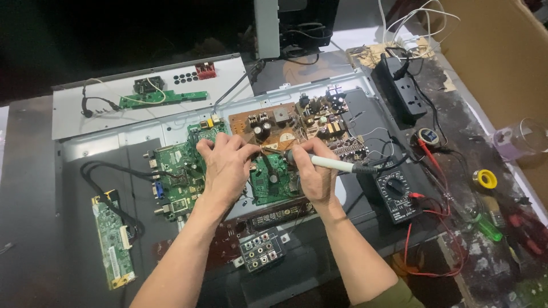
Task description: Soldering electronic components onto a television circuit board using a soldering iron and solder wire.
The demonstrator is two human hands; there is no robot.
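Heat is the risk: the right hand (315,171) grips a white soldering iron (334,165), its tip at the brown circuit board (274,126) in the middle. The left hand (227,165), fingers pinched shut on something too small to tell, sits just beside that tip and could get burned if either slips.

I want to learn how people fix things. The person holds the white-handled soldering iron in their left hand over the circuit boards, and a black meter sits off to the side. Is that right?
Not quite. The head view shows the white-handled soldering iron in the right hand, not the left. The left hand rests on the circuit boards. The black meter does sit off to the side.
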